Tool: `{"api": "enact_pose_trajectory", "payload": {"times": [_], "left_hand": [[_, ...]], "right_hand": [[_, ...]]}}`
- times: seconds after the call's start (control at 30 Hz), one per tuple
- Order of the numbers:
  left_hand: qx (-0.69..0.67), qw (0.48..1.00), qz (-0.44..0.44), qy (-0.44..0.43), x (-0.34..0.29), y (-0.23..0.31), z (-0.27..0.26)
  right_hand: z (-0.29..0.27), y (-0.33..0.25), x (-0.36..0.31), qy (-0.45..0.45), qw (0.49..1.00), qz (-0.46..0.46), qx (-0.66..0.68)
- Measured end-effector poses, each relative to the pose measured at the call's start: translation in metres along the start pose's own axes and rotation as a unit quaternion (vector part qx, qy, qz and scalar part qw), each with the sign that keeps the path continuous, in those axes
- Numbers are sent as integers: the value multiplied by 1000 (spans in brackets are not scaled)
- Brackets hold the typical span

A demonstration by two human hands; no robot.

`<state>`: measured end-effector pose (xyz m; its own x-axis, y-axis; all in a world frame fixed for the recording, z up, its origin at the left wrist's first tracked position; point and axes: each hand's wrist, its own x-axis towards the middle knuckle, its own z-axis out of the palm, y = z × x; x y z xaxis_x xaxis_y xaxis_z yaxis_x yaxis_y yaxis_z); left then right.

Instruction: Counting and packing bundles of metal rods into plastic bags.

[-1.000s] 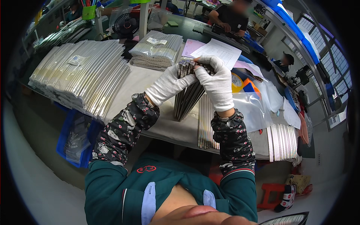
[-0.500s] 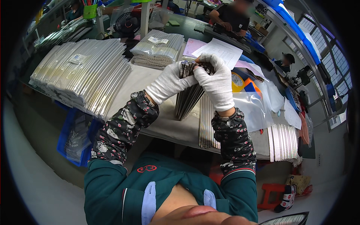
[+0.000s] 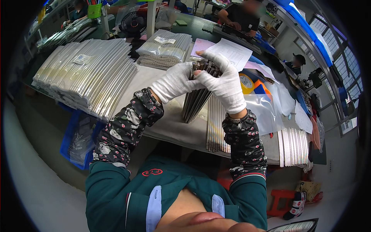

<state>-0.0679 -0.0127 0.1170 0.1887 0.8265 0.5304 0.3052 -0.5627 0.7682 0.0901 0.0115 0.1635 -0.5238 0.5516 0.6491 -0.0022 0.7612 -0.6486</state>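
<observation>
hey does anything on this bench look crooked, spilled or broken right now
Nothing stands out. Both gloved hands, left hand and right hand, hold a bundle of metal strips upright on the table; the bagged strips lie in neat rows.

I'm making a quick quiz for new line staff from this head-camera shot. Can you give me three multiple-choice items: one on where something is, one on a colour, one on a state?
1. Where does the big stack of bagged metal strips lie?
A. on the table to the person's left
B. on the floor
C. on the red stool

2. What colour are the gloves on the left hand and right hand?
A. blue
B. white
C. black

3. How is the bundle of metal strips held?
A. lying flat, untouched
B. stood on end on the table, both hands gripping its top
C. hanging from one hand

Answers: 1 A, the stack fills the table's left side. 2 B, both gloves are white. 3 B, its lower end rests on the table and both hands close on the top.
</observation>
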Motion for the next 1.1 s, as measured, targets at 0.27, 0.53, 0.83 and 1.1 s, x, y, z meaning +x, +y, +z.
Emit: {"api": "enact_pose_trajectory", "payload": {"times": [0.27,0.53,0.83,1.1], "left_hand": [[-21,994,92,63,-17,-11,2],[-54,993,-63,81,-84,61,-21],[373,842,344,-183,-87,-13,89],[266,896,253,-252,-65,-30,89]], "right_hand": [[2,11,-1,-5,997,37,69],[-2,20,-5,6,1000,26,-4],[5,23,-11,4,999,41,11],[-1,20,-13,24,999,17,18]]}}
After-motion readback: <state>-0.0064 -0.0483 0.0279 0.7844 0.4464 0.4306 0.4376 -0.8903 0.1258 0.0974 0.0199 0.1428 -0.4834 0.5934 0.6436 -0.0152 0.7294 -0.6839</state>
